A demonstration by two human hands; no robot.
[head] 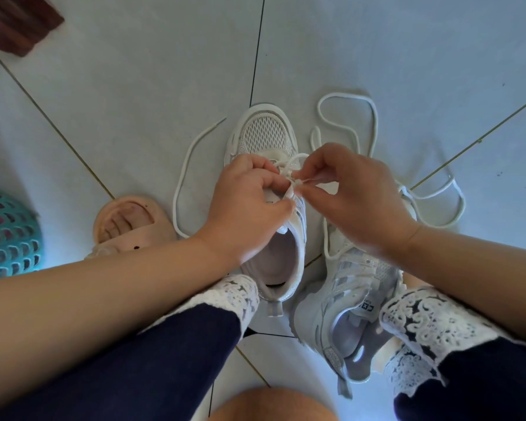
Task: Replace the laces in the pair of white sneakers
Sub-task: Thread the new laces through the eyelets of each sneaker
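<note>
White sneaker (pixel 263 135), centre of frame, set on the tiled floor (pixel 134 71); its long axis runs up and down the frame, mesh toe to the top, open heel to the bottom; the eyelet rows lie directly between the two hands, and neither hand is judged nearer.

Left hand (pixel 249 205): fingers curled, the tongue and eyelet edge pinched and steadied.

Right hand (pixel 356 202): thumb and forefinger pinched on the lace (pixel 179 177) close to its tip, which is pointed leftward at an eyelet; threading is judged to be the step in hand.

One lace tail is trailed at centre left; further lace loops (pixel 376 123) are spread at upper right; whether these are the same lace cannot be told.

Second sneaker (pixel 340 299): lower right, just beside the first, heel to the bottom.

Writing: the first sneaker's tongue label is mostly covered and unreadable; the dark label (pixel 366 306) on the second bears blocky marks, perhaps "CX", not surely read.
</note>
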